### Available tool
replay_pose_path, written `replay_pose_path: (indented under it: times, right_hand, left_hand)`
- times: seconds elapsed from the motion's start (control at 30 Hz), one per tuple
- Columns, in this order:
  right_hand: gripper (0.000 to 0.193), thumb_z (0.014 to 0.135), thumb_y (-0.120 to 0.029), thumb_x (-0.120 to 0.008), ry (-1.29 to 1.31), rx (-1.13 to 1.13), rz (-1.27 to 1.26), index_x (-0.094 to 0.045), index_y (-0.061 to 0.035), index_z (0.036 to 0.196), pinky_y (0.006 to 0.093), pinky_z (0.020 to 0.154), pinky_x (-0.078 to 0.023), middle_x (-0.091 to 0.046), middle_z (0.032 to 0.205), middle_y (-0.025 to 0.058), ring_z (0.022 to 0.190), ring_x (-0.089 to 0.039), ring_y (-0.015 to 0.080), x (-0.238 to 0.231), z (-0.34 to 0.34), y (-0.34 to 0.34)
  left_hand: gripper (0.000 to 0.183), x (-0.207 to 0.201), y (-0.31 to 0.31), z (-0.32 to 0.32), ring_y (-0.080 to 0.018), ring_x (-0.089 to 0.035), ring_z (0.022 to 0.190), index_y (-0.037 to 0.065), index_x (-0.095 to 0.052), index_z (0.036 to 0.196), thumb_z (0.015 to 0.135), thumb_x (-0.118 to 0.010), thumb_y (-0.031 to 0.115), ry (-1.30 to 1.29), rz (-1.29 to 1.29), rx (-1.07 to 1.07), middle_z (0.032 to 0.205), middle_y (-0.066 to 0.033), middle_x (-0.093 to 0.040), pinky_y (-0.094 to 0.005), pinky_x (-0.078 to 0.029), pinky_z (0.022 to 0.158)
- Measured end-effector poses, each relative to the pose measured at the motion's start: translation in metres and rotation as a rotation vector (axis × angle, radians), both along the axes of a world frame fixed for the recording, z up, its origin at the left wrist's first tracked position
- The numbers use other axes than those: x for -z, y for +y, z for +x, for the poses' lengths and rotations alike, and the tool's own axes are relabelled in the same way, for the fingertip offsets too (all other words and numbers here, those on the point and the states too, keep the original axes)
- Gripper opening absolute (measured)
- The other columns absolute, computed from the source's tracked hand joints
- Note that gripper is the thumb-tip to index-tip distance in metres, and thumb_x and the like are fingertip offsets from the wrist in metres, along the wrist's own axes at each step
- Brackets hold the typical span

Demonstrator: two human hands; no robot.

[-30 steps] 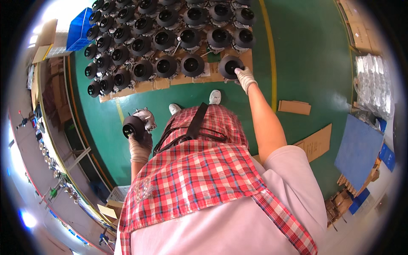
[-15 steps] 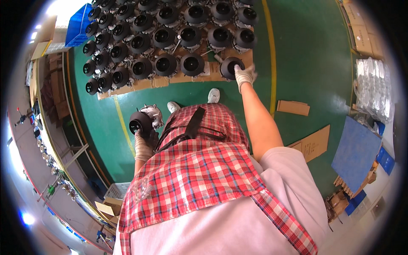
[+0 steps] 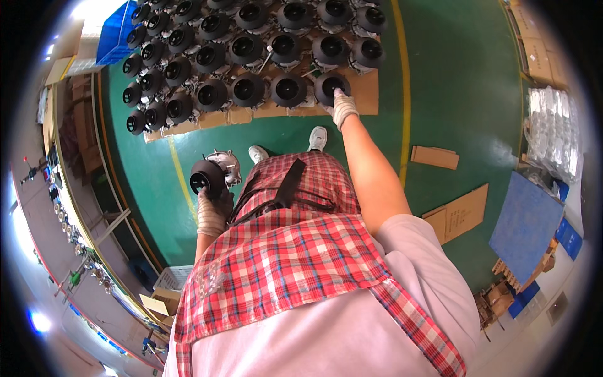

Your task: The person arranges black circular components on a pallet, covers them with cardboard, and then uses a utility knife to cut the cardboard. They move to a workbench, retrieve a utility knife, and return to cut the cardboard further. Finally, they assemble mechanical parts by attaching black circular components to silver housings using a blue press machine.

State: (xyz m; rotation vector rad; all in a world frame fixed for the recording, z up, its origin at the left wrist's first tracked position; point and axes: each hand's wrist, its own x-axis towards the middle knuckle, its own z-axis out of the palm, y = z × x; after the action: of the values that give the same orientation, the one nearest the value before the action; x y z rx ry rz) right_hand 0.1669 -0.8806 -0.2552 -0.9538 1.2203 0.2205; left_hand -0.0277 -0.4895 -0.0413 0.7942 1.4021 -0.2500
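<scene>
Gloved fingers of the left hand (image 3: 213,210) are wrapped around a black round fan unit (image 3: 210,174), gripping it from below at hip height with its dark opening facing up. Fingers of the right hand (image 3: 343,107), also gloved, are stretched down onto the rim of another black fan unit (image 3: 329,87) at the near end of the rows of fans (image 3: 251,56); whether they clasp it or only press on it cannot be told. Both units stand above cardboard sheets (image 3: 367,94) on the green floor (image 3: 452,88)
</scene>
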Motion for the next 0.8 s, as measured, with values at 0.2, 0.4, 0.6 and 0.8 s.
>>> replay_pose_path:
  times: [0.2, 0.4, 0.6, 0.8]
  right_hand:
    - [0.064, 0.097, -0.025, -0.062, -0.042, -0.058, 0.021, -0.028, 0.0022, 0.144, 0.0511, 0.096, -0.059, -0.039, 0.144, 0.0248, 0.117, -0.058, 0.0440, -0.013, -0.008, 0.009]
    - [0.066, 0.096, -0.032, -0.063, 0.033, -0.218, 0.093, -0.034, -0.0004, 0.145, 0.0582, 0.097, -0.053, -0.043, 0.144, 0.0224, 0.120, -0.056, 0.0459, -0.027, -0.010, -0.011]
    - [0.070, 0.092, -0.048, -0.062, 0.000, -0.873, -0.946, -0.042, -0.0040, 0.142, 0.0420, 0.090, -0.055, -0.053, 0.139, 0.0276, 0.114, -0.064, 0.0376, -0.131, -0.021, 0.000]
    - [0.071, 0.092, -0.033, -0.072, -0.789, -0.826, -0.179, -0.034, -0.0099, 0.147, 0.0394, 0.106, -0.041, -0.047, 0.134, 0.0173, 0.122, -0.050, 0.0260, -0.272, -0.078, 0.089]
  left_hand:
    - [0.055, -0.001, 0.003, -0.009, -0.0299, -0.051, 0.123, 0.014, -0.052, 0.136, 0.095, -0.048, 0.050, 0.002, 0.006, -0.008, 0.134, -0.0125, -0.057, -0.0445, -0.038, 0.108]
    - [0.057, -0.026, -0.007, 0.003, -0.0280, -0.060, 0.107, 0.010, -0.051, 0.134, 0.091, -0.061, 0.045, -0.031, 0.111, 0.087, 0.125, -0.0130, -0.059, -0.0430, -0.052, 0.092]
    - [0.051, -0.070, -0.040, 0.044, -0.0220, -0.064, 0.090, 0.003, -0.054, 0.128, 0.091, -0.064, 0.037, -0.309, 0.415, 0.576, 0.112, -0.0113, -0.062, -0.0343, -0.057, 0.074]
    - [0.043, -0.081, -0.127, 0.105, -0.0166, -0.055, 0.105, 0.000, -0.047, 0.131, 0.092, -0.063, 0.010, -0.738, 0.252, 0.817, 0.115, -0.0084, -0.060, -0.0296, -0.047, 0.094]
